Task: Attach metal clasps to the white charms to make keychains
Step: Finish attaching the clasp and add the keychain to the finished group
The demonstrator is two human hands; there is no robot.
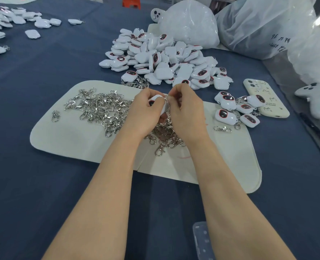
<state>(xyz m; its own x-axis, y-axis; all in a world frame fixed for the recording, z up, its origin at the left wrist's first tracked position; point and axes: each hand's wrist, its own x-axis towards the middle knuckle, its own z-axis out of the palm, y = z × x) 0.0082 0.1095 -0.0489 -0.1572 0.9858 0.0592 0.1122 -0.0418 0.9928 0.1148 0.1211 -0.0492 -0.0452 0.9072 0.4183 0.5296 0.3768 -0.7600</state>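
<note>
Left hand (145,111) grips charm (160,104) beside right hand (185,107).

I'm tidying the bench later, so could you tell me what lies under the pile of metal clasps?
A white mat on the blue tablecloth lies under the clasps. The left hand and right hand cover the pile's right part; what lies beneath there is hidden.

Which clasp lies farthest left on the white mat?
The lone clasp at the left edge of the mat, lying clear of the big clasp pile to its right.
</note>
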